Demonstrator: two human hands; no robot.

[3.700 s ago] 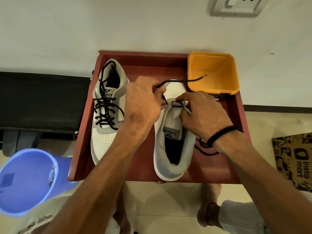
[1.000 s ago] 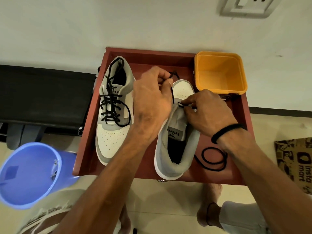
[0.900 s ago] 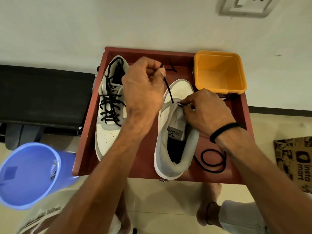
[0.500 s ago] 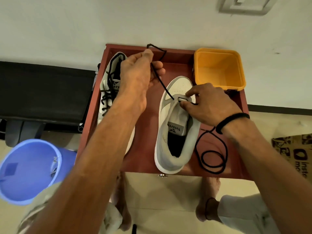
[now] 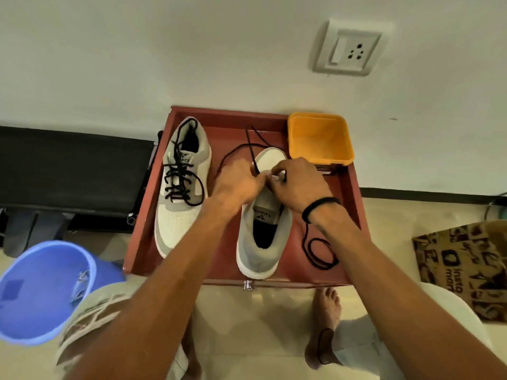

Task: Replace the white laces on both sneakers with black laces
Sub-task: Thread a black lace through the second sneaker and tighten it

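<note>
Head view: orange tub [image 5: 319, 141] and blue bucket [image 5: 41, 289] contents unclear. Left hand [image 5: 236, 185], earlier raised, now meets right hand [image 5: 299, 179], each grip pinching black lace [image 5: 251, 149] at sneaker [image 5: 263, 234].

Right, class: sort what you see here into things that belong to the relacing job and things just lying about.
Part of the job:
- grey-and-white sneaker already laced black
- second grey-and-white sneaker being laced
- loose black lace
- left hand and right hand, working at its front eyelets

Just lying about:
- square orange plastic tub
- blue plastic bucket
- printed brown paper bag
- white wall socket
</note>
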